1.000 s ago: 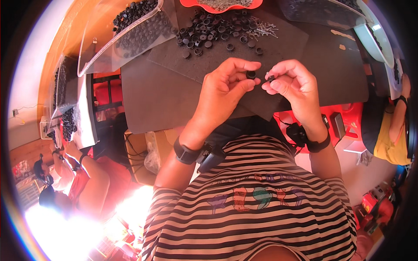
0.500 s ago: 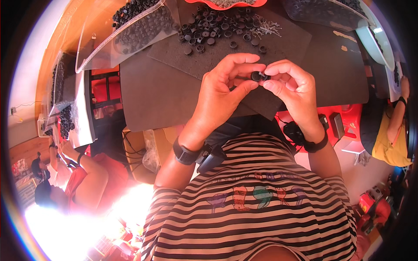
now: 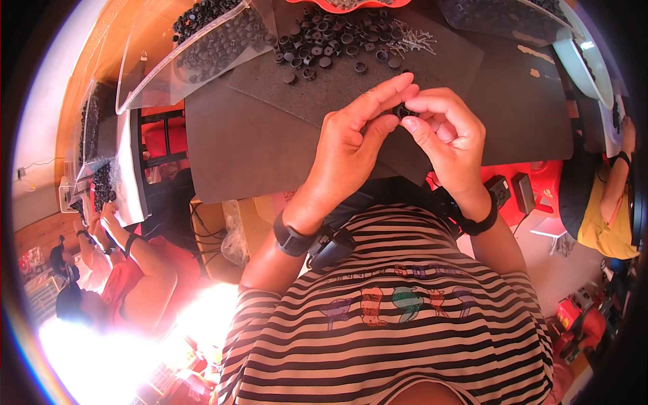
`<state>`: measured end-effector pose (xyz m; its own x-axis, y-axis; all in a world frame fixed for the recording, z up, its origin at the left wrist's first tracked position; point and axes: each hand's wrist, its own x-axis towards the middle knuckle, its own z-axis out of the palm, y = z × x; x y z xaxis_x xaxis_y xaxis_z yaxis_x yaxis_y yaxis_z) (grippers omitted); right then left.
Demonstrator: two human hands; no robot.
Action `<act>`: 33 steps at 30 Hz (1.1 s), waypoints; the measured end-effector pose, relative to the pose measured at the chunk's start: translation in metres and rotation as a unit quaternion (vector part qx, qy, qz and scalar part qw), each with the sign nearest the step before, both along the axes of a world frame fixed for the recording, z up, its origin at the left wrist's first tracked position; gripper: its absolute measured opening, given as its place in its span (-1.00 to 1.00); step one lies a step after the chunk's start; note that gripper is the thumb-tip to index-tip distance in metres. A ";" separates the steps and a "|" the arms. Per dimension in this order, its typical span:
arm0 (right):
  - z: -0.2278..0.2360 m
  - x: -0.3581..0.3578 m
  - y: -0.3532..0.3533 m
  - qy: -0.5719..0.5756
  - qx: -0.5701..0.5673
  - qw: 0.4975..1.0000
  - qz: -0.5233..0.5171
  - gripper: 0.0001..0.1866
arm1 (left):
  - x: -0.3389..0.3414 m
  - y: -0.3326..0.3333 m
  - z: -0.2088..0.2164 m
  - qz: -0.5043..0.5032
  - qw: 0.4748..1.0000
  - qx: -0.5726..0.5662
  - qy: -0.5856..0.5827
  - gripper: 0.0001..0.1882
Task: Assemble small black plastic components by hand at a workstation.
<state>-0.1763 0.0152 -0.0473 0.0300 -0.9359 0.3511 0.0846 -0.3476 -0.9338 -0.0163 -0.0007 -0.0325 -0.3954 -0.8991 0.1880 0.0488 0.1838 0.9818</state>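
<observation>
In front of my chest, above the dark table, my two hands meet around a small round black plastic cap. My right hand pinches the cap between thumb and index finger, its other fingers curled in. From the other side, my left hand closes on it with the thumb, while its fingers stretch along the far side. Fingers partly cover the cap, so its inside is hidden. Beyond my hands, a pile of black caps and several thin metal screws lie on a dark mat.
A clear bin of black parts stands at the far left, another at the far right. A red scalloped dish is at the back; a pale green basin is on the right. Other people work at both sides.
Two black caps with a screw between them showed at my fingertips; now one dark piece shows. My left fingers have straightened and the hands have drawn closer together.
</observation>
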 end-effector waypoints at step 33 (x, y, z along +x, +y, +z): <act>0.033 -0.002 -0.003 0.166 -0.086 0.981 -0.054 -0.85 | 0.008 -0.001 -0.023 -0.018 0.914 0.260 0.312 -0.77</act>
<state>-0.1782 0.0127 -0.0145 0.0729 -0.8672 0.4926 -0.2600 -0.4933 -0.8301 -0.0084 -0.0016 -0.0557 -0.3877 -0.9197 -0.0622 0.6262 -0.3123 0.7144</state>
